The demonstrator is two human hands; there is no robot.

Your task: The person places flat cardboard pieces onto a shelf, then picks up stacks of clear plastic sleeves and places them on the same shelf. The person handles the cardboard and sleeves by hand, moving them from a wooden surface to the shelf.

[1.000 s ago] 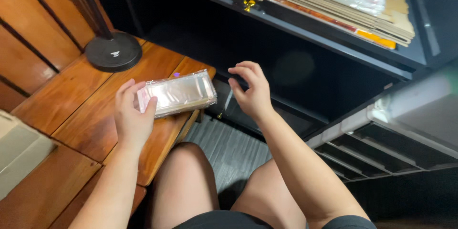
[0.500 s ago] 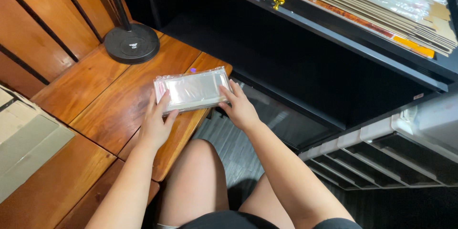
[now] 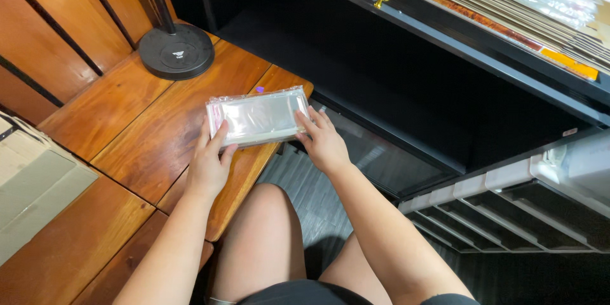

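Bare knees sit at the bottom of the view, just under the edge of a glossy wooden counter (image 3: pixel 127 127) of wide orange-brown planks with dark seams. Both hands meet on a flat, rectangular stack of clear plastic sleeves (image 3: pixel 257 116), shiny and crinkled, lying on the counter near its right edge. The left hand (image 3: pixel 210 165) has its grip pinching the stack's near left corner, thumb on top; the right hand (image 3: pixel 323 143) presses spread fingers against its right end. A flattened cardboard sheet (image 3: pixel 35 184) lies at the left. Beyond the stack stands a round, matte black lamp base (image 3: pixel 176 51) with a thin pole. Right of the counter are a black shelf unit (image 3: pixel 406 82), grey plastic drawers (image 3: pixel 508 210), and flat cardboard sleeves (image 3: pixel 508 6) stacked on top.
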